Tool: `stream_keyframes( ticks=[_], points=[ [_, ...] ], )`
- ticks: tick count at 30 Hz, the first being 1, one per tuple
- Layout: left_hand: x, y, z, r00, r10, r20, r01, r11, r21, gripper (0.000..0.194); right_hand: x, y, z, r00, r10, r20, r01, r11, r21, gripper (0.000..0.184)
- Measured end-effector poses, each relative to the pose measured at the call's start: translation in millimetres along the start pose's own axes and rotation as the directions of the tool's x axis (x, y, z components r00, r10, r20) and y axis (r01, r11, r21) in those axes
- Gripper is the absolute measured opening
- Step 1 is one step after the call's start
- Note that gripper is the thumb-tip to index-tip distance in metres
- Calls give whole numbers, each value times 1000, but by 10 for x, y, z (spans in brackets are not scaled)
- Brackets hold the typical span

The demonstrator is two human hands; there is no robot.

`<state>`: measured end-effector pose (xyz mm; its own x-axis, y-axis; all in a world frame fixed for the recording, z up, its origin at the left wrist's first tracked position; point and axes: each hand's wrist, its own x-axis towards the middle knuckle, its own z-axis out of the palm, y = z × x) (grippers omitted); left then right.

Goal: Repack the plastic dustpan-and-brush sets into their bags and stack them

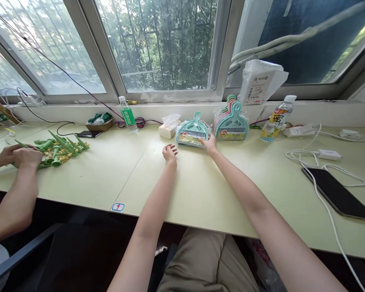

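My right hand (pixel 211 144) reaches across the pale green table (pixel 115 170) and grips the near right corner of a teal mini dustpan set (pixel 192 130) wrapped in clear plastic. My left hand (pixel 170 153) rests on the table just left of it, fingers loosely curled, holding nothing. A stack of more packaged dustpan sets (pixel 231 121), teal in front and pink behind, leans by the window sill to the right.
A tissue box (pixel 168 129), a green bottle (pixel 128 115) and a yellow-label bottle (pixel 276 119) stand along the sill. A phone (pixel 337 194) with white cables and a power strip (pixel 299 130) lies at right. At left, another person's hands (pixel 21 156) work over green plastic parts (pixel 59 147).
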<state>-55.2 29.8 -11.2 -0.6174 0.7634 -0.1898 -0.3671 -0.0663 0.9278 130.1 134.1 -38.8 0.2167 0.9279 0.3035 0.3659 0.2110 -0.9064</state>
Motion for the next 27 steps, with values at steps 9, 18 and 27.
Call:
stream_keyframes(
  ticks=[9, 18, 27],
  points=[
    [48, -80, 21, 997, 54, 52, -59, 994, 87, 21, 195, -248, 260, 1000, -8, 28, 14, 975, -222, 51],
    [25, -86, 39, 992, 80, 97, -98, 975, 201, 21, 46, -249, 302, 991, 133, -30, -134, 914, -382, 59],
    [57, -114, 42, 982, 96, 160, -137, 953, 268, 22, -2, -158, 246, 996, 91, 5, -84, 939, -334, 57]
  ],
)
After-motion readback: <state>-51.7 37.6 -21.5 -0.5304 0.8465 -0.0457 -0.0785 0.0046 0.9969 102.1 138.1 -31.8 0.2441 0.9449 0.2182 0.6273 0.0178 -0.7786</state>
